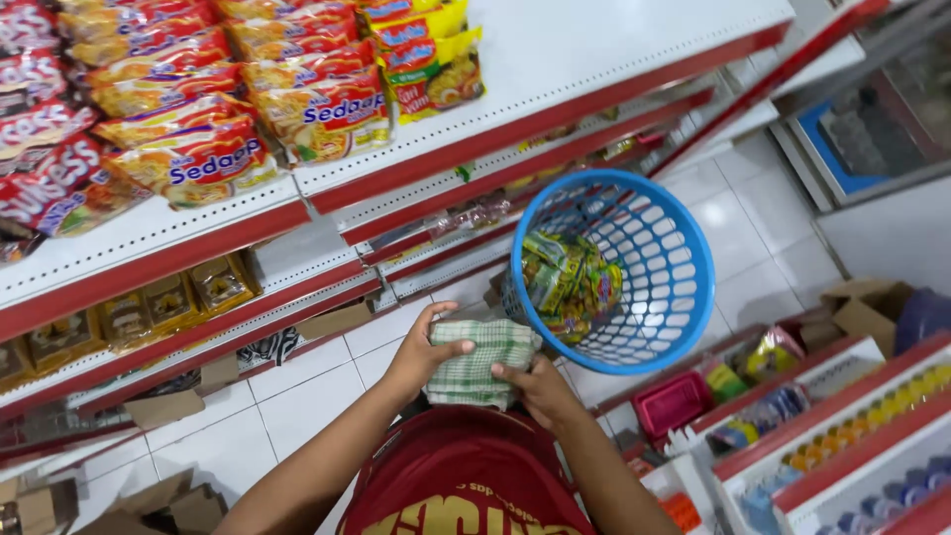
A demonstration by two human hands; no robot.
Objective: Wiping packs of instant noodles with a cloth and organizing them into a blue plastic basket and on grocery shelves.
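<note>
Both my hands hold a folded green-and-white checked cloth (480,362) close to my chest, above my red shirt. My left hand (421,349) grips its left side with the thumb laid across the top. My right hand (540,388) pinches the cloth's lower right edge. Just beyond the cloth, a round blue plastic basket (684,248) stands on the white tiled floor, holding several green and yellow noodle packets (570,282).
A white shelf with red edging (614,59) runs along the left, its near part stacked with yellow and red noodle packets (198,109). Lower shelves hold brown packets (149,307). Another shelf unit with small goods (842,436) stands on the right. Cardboard boxes (862,302) lie on the floor.
</note>
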